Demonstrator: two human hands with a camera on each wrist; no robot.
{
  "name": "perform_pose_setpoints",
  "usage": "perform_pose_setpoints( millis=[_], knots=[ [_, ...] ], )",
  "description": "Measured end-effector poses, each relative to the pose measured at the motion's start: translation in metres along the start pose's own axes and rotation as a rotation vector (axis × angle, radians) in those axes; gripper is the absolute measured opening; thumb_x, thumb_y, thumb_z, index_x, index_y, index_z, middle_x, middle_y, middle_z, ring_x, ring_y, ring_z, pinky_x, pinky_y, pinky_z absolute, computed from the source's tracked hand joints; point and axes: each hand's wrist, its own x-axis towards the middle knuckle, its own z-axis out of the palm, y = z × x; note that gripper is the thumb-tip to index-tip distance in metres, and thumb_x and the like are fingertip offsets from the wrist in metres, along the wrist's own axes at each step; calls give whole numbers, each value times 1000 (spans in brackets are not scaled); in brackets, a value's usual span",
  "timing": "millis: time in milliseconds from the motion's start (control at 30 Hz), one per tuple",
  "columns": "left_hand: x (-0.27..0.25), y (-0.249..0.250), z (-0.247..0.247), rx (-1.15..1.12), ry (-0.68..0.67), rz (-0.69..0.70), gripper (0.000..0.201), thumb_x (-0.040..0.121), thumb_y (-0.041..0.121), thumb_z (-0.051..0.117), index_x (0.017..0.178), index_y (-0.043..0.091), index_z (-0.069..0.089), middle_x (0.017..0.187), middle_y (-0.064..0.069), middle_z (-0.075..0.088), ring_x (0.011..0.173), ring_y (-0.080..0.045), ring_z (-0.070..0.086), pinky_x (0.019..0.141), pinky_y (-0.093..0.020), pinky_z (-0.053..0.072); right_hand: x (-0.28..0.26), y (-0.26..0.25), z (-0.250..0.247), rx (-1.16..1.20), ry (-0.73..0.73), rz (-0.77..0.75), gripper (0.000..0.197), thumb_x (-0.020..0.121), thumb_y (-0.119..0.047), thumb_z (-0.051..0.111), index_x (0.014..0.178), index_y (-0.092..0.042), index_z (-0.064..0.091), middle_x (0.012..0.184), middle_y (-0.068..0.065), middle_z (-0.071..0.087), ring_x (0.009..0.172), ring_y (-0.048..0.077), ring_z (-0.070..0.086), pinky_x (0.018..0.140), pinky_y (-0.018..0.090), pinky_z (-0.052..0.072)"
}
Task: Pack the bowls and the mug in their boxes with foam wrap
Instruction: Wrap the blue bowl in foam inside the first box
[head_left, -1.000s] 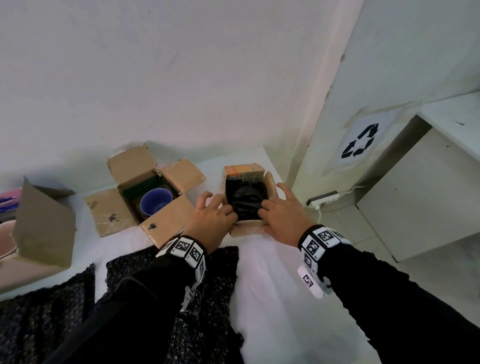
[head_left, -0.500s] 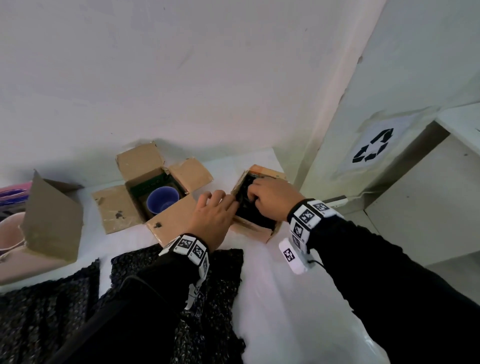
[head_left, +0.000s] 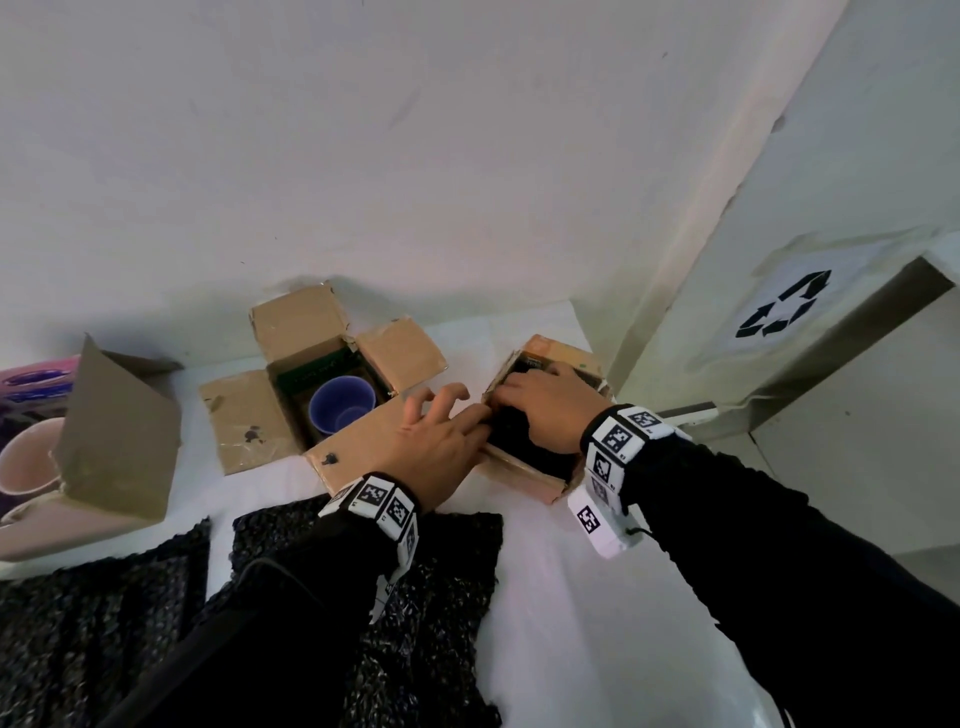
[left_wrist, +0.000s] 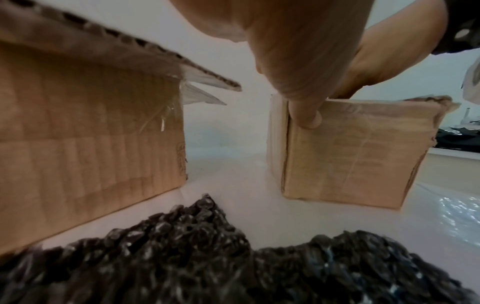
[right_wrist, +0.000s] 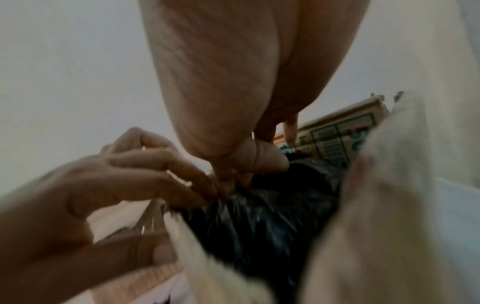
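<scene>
Small box (head_left: 530, 480) turned; open box (head_left: 260, 431) crowds the left hand (head_left: 441, 447).

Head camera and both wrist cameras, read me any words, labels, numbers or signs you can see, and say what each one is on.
Recycling arrows symbol, no words: white sheet on the wall.
Black-and-white square codes, no letters: both wristbands.
Green printed panels: small box, too blurred to read.
Faint stamp: big box, unreadable.

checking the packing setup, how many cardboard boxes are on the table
3: a small box under both hands at right, an open box with a blue cup in the middle, another open box at far left. More may lie outside the frame.
</scene>
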Motion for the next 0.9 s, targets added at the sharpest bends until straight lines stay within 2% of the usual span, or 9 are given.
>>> perform_pose_setpoints(
  millis=[67,100,200,333,500,667,733,833,900],
  knots=[
    [2,0,-1,-8,-1,22,21,82,41,63,100,30,67,116,12,59,120,-27,38,91,-46,28,4,8,-4,104,93,29,35,81,-7,51,113,-20,54,116,2,55,106,25,53,78,34,40],
    [2,0,-1,-14,4,28,20,82,39,62,99,31,68,114,13,60,120,-27,39,91,-46,28,6,11,-5,99,129,35,34,80,-6,52,112,-17,56,117,4,53,106,26,52,78,34,42],
    [3,4,1,-32,27,29,15,83,36,60,96,30,66,107,14,62,120,-27,40,92,-46,27,12,15,-2,73,87,69,33,83,-9,51,114,-12,60,121,6,55,110,25,52,85,33,44],
    [2,9,6,-67,35,14,10,85,34,58,92,28,62,105,14,62,119,-27,43,93,-48,27,17,15,9,-128,-5,7,31,87,-21,48,114,-20,63,119,1,61,116,23,49,93,40,43],
    [4,8,5,-53,35,42,8,84,35,60,89,28,62,105,8,61,122,-30,40,98,-52,25,16,18,6,-166,-45,41,36,93,-25,47,128,-24,56,134,8,45,126,29,39,98,43,39],
    [5,12,4,-35,-5,21,14,79,25,67,88,26,58,103,7,62,126,-33,40,103,-54,21,13,11,12,-4,-90,148,35,92,-21,49,126,-15,42,115,13,55,97,31,59,80,44,51],
    [6,14,3,-24,-24,25,16,76,22,68,88,25,58,97,8,64,121,-32,45,103,-54,21,10,12,9,24,-69,147,37,89,-20,53,124,-15,42,113,11,58,96,30,59,80,43,51],
    [9,16,1,-18,-14,65,10,81,31,64,87,25,59,90,9,65,113,-29,49,101,-52,23,-2,22,0,-154,110,125,40,82,-18,54,121,-15,48,120,7,57,109,30,51,86,41,41],
    [11,20,0,-18,3,69,15,82,38,59,87,25,60,87,8,65,109,-27,51,100,-51,24,-15,29,-2,-321,172,164,34,78,-15,51,112,-15,54,112,5,62,112,30,43,85,41,31]
  ],
)
